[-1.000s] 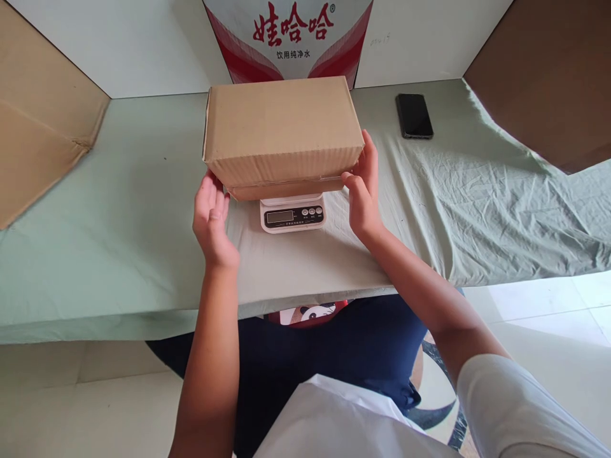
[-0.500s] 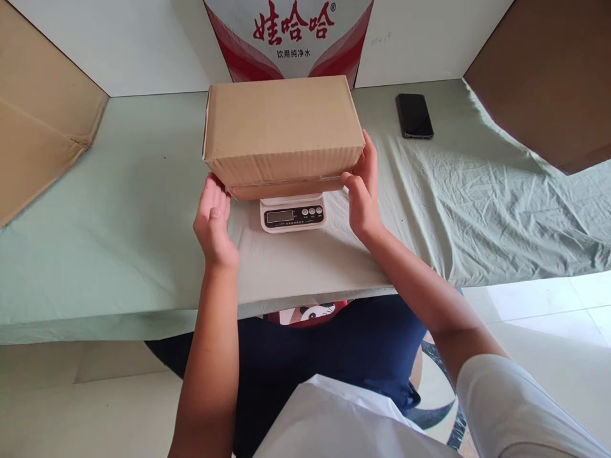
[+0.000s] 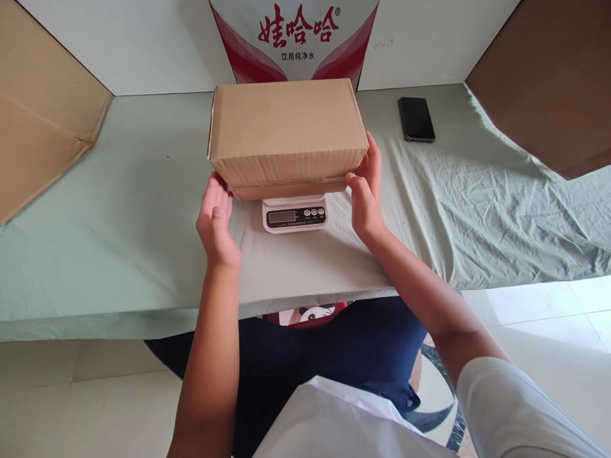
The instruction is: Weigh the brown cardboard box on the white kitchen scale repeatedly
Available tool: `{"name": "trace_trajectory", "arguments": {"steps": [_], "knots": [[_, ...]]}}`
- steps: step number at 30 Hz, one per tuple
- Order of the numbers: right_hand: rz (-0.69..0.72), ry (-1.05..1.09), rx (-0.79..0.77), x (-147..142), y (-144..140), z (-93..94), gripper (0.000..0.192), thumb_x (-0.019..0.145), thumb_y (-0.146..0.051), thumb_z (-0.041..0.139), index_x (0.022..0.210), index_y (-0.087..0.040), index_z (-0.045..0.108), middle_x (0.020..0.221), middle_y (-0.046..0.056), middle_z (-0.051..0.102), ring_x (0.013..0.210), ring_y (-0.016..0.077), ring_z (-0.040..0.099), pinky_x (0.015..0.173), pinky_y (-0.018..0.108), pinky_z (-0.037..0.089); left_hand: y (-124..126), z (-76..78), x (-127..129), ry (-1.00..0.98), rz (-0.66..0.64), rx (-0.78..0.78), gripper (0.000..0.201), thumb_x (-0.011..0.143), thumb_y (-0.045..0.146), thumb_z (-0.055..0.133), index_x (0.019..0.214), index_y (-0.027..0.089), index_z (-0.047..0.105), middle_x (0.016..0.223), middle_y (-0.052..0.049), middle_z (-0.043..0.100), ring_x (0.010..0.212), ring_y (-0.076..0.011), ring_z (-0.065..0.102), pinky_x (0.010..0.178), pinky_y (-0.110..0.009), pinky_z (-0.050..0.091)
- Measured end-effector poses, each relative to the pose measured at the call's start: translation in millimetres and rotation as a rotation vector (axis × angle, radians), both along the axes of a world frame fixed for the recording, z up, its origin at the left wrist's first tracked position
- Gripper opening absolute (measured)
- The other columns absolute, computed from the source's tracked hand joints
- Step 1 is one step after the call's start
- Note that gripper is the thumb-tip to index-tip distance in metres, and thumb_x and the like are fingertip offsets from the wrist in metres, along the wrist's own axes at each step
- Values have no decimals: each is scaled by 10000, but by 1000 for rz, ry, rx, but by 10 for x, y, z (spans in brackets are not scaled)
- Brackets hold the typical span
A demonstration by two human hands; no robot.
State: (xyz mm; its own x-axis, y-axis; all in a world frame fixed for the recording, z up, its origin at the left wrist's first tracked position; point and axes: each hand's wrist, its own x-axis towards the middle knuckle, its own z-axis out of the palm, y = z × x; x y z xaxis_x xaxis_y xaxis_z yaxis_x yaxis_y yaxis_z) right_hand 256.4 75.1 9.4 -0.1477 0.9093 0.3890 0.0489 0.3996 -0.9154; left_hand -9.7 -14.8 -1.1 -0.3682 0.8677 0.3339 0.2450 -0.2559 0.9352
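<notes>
One left hand (image 3: 216, 222), yours, fingers near-straight at lower left corner of cardboard box (image 3: 289, 121), firmness of contact unclear; box sits over white scale (image 3: 296, 219), whether fully resting, cannot tell; hold box level, centred, display (image 3: 282, 217) visible; your right hand (image 3: 367, 191) holds box's right end, thumb on front, fingers along side; match pressure both sides; black phone (image 3: 417, 119) lies apart, farther right.

Scale (image 3: 296, 224): platform mostly covered by cardboard box (image 3: 289, 121); display (image 3: 282, 217) and fine print are unreadable. Right fingers (image 3: 375, 152): partly behind the box's end. Left fingers (image 3: 217, 188): tips obscured at its lower corner; contact is unclear. Left cardboard panel (image 3: 48, 108), right brown panel (image 3: 544, 83): cut by side edges. Printed panel (image 3: 298, 32): cropped at top.
</notes>
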Motion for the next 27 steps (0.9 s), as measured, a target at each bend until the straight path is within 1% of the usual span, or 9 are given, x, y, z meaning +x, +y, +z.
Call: {"name": "trace_trajectory", "arguments": {"steps": [6,9,12,15,19,27], "knots": [[12,2,28,38,71,-73,857,887,-814,458,1609,-491,127,1742,-40,256,1651,331,263,1323,674,319,18,-4,21,-46,-7,36,901,822,852,498,1544,314,511,1686,-58,466,1619,-315,343,1323,-465,328],[8,35,14,45,89,-90,819,896,-805,447,1594,-492,156,1733,-48,272,1656,326,252,1336,671,288,14,-10,34,-68,-11,50,887,835,823,517,1543,289,515,1687,-74,464,1611,-321,358,1318,-472,335],[-4,55,-1,47,94,-108,779,907,-776,456,1577,-503,169,1731,-57,276,1659,335,239,1335,689,263,13,-27,26,-76,-11,59,859,852,805,516,1539,291,522,1683,-73,469,1609,-313,364,1317,-467,337],[6,51,29,58,102,-129,764,910,-766,462,1570,-515,169,1731,-64,271,1655,341,247,1324,698,274,25,-58,-1,-69,-14,69,848,854,811,512,1537,307,525,1683,-63,471,1609,-311,366,1319,-467,335],[19,32,64,78,117,-147,760,909,-775,458,1568,-520,177,1728,-62,275,1644,343,276,1314,702,298,40,-79,-17,-74,-25,75,836,864,805,513,1530,299,532,1676,-63,481,1609,-314,364,1319,-475,335],[16,42,64,72,131,-158,753,914,-777,460,1567,-516,193,1726,-55,282,1644,346,280,1307,711,316,46,8,63,-116,-59,95,809,896,745,534,1526,238,539,1646,-96,517,1599,-317,386,1317,-454,339]]}}
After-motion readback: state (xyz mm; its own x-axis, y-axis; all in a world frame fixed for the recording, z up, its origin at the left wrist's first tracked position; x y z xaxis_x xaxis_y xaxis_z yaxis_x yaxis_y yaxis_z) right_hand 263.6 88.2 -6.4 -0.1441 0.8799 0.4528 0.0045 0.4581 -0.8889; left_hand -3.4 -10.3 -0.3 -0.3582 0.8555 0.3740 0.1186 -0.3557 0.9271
